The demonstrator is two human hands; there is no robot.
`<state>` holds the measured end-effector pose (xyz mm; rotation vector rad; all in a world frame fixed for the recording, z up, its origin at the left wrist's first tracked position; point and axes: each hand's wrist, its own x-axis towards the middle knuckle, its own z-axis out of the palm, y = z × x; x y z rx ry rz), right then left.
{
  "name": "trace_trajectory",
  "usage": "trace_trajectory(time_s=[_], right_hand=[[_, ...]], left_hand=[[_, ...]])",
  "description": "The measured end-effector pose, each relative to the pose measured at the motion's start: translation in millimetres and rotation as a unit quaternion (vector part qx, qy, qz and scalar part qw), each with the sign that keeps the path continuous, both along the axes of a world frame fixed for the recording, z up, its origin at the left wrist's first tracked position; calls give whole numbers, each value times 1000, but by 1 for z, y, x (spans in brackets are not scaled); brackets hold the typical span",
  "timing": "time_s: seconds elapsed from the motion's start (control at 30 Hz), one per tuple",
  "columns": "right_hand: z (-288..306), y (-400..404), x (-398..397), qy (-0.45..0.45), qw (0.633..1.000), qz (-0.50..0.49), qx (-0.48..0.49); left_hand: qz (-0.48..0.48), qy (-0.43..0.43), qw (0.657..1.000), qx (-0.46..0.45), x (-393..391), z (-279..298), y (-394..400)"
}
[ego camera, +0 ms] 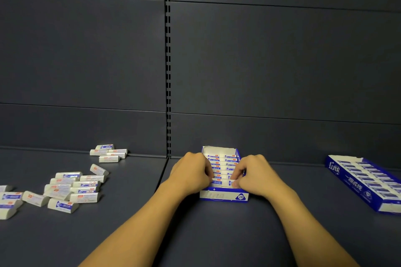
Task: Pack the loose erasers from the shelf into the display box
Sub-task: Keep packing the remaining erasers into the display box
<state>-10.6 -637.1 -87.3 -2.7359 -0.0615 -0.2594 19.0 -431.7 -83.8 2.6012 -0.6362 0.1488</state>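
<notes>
A dark grey shelf (217,234) is spreading wide beneath everything, with a panelled back wall (282,60) of the same colour rising behind it and a slotted upright (168,71) running down the wall's middle. Near the right edge of the shelf, a full blue display box (366,182) is lying at an angle, its rows of erasers showing. Toward the left edge, a heap of loose erasers (73,188) in white and blue wrappers is sitting scattered, and a smaller stack of erasers (108,153) is resting close against the back edge, just left of the upright.

Near the middle of the shelf, close to the back wall, the blue display box being filled (223,196) is standing with its "2B" front facing forward, two columns of erasers already lined up inside it. Both bare forearms are reaching in from the front edge. The left hand (191,175) is curling its fingers against the box's left side, over the left column; I cannot tell whether it is gripping anything. The right hand (253,174) is pinching a single eraser (230,183) between thumb and fingertips at the front end of the right column, the eraser sitting just inside the box.
</notes>
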Motion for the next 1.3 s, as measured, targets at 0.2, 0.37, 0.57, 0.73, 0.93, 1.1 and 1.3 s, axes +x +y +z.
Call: trace_trajectory(time_s=[0.2,0.37,0.57,0.73,0.93,1.1,1.3], right_hand=[[0,1,1,23,999,-6,24],[10,2,-5,48,998,6,40],[40,2,-12,-14,996,-6,84],[60,30,-3,-32,999,27,30],[79,91,-8,-43,973,61,-219],[93,134,-16,-5,963,108,-245],[97,183,-25,27,962,151,-225]], left_hand=[[-10,6,1000,-9,-1,2,0],[-6,48,997,-59,-1,2,3],[40,2,992,-117,1,25,22],[91,-40,995,-17,-5,55,52],[180,-82,968,156,-26,82,99],[258,-114,928,245,-52,88,147],[337,-107,902,246,-79,90,218]])
